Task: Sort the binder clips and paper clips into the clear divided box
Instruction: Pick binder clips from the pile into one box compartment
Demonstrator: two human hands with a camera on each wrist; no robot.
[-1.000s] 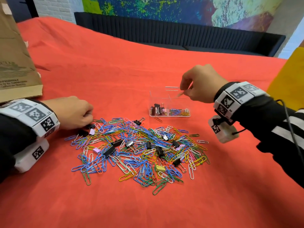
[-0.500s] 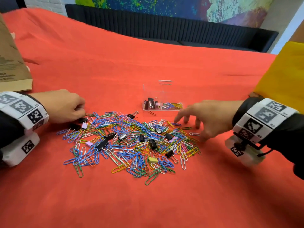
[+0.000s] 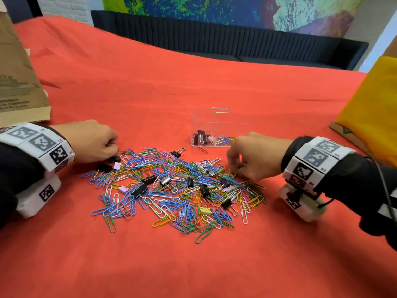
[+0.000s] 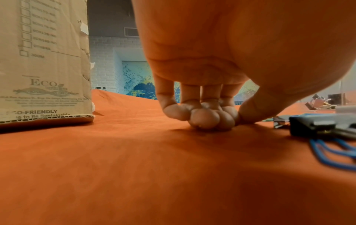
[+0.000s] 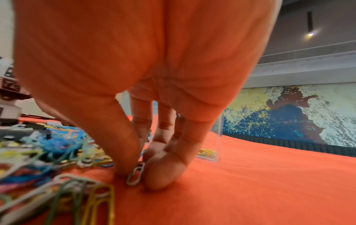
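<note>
A heap of coloured paper clips and black binder clips (image 3: 171, 186) lies on the red cloth (image 3: 193, 265). Behind it stands the clear divided box (image 3: 219, 125), with binder clips in its left half and paper clips in its right half. My right hand (image 3: 235, 172) is at the heap's right edge. It pinches a grey paper clip (image 5: 135, 173) between thumb and fingertip, down on the cloth. My left hand (image 3: 113, 150) rests as a fist at the heap's left edge, beside a black binder clip (image 3: 116, 159). Its curled fingers (image 4: 204, 118) hold nothing that I can see.
A brown cardboard box (image 3: 19, 82) stands at the far left, close to my left hand. A yellow bag (image 3: 373, 108) stands at the right edge. A dark sofa (image 3: 214, 39) runs behind the table. One loose paper clip (image 3: 202, 149) lies just before the clear box.
My right hand came down from above the clear box to the heap's right edge and closed on a paper clip. The left hand stayed put.
</note>
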